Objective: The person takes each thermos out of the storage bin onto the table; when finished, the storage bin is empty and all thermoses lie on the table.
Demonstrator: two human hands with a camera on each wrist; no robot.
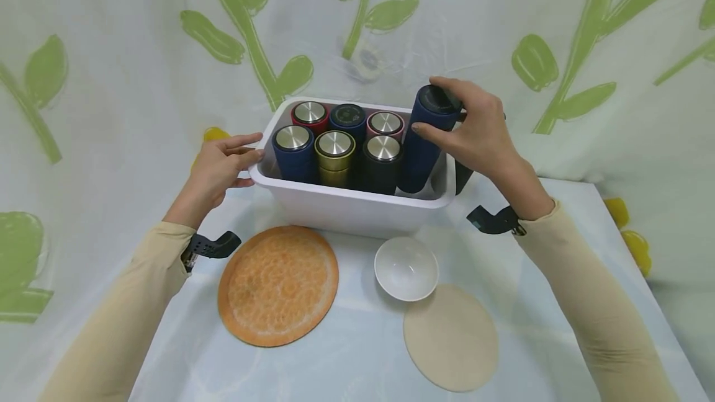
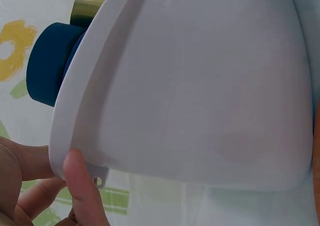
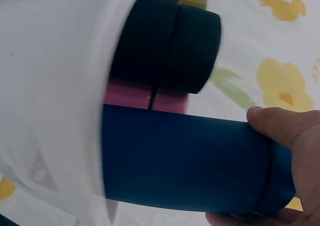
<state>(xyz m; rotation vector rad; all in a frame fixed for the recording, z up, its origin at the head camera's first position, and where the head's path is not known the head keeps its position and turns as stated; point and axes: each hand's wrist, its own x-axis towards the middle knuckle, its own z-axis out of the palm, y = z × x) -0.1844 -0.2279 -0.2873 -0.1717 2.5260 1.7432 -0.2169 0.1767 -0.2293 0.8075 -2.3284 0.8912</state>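
A dark blue thermos bottle (image 1: 421,151) leans at the right end of a white tub (image 1: 346,206), its lower part inside. My right hand (image 1: 477,123) grips it round the dark lid, thumb in front and fingers behind. In the right wrist view the blue bottle (image 3: 185,158) sticks out past the tub's rim beside a black bottle (image 3: 165,43) and a pink one. My left hand (image 1: 220,163) rests its fairly straight fingers on the tub's left end. In the left wrist view one fingertip (image 2: 76,161) presses just under the rim.
More bottles stand in the tub: red (image 1: 310,115), pink (image 1: 385,123), gold (image 1: 335,157) and blue (image 1: 293,154) among them. In front lie a round brown mat (image 1: 279,287), a white bowl (image 1: 406,268) and a beige disc (image 1: 451,340). A leaf-patterned curtain (image 1: 447,36) hangs behind.
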